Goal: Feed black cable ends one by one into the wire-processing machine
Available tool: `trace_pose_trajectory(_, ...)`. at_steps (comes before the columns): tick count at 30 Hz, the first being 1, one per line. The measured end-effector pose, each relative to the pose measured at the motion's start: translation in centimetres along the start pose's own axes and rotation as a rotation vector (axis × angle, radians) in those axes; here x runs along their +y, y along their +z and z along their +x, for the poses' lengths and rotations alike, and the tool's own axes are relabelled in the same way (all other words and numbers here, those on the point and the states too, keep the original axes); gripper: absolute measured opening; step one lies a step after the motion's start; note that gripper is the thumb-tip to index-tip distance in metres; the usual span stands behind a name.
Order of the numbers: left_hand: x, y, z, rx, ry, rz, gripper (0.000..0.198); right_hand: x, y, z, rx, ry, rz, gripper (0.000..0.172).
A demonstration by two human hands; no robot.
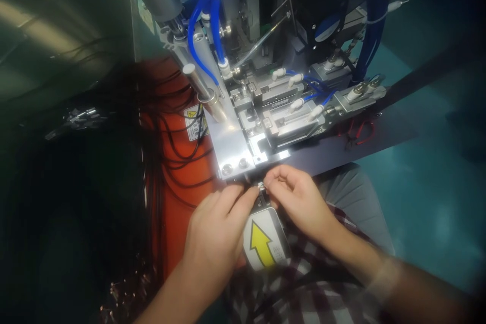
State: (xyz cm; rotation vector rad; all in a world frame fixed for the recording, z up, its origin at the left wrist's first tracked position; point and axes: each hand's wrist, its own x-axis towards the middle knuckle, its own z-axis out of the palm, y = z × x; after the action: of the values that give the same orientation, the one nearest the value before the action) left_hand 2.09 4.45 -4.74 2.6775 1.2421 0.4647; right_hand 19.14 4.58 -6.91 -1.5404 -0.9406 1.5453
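My left hand (pixel 218 225) and my right hand (pixel 298 197) meet at the front edge of a metal machine plate (pixel 231 147). Between their fingertips sits a small silvery piece (pixel 260 186), too small and blurred to name. Thumb and fingers of my right hand are pinched together at its right side. My left hand's thumb and forefinger close on it from the left, while the other left fingers are mostly hidden. Just below the fingertips is a white plate with a yellow arrow (pixel 261 243).
Pneumatic cylinders (pixel 292 124) with blue hoses (pixel 216 25) stand beyond my hands. Black cables (pixel 182 162) cross a red surface (pixel 176 233) on the left. A red-handled tool (pixel 364 132) lies at right. Bunched shiny-tipped pieces (pixel 85 117) are at far left.
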Motion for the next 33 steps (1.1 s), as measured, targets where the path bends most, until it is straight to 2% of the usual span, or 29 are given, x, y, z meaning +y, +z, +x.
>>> trace_pose_trajectory(4,0.0,0.0,-0.1,0.012,0.009,0.019,0.033,0.0,0.3,0.0,0.026,0.022,-0.02,0.014)
trace_pose_trajectory(8,0.0,0.1,-0.2,0.015,0.017,0.044,0.032,0.6,-0.2,0.3,-0.129,0.114,0.166,0.024)
trace_pose_trajectory(10,-0.1,0.1,-0.2,0.012,0.014,0.05,0.033,0.9,-0.7,0.3,-0.166,0.113,0.235,0.028)
trace_pose_trajectory(15,-0.2,0.2,-0.3,0.006,0.007,0.038,0.032,1.2,-1.3,0.0,-0.129,0.104,0.254,0.029)
trace_pose_trajectory(20,-0.3,0.2,-0.5,-0.016,0.002,0.044,0.033,0.8,-0.8,-0.2,-0.103,0.125,0.257,0.024)
trace_pose_trajectory(27,-0.3,0.2,-0.2,0.023,0.016,0.033,0.029,0.4,-0.2,-0.4,-0.047,0.157,0.334,0.022)
trace_pose_trajectory(33,-0.5,0.3,-0.7,-0.029,0.02,0.03,0.031,1.2,0.2,-0.8,-0.025,0.147,0.396,0.025)
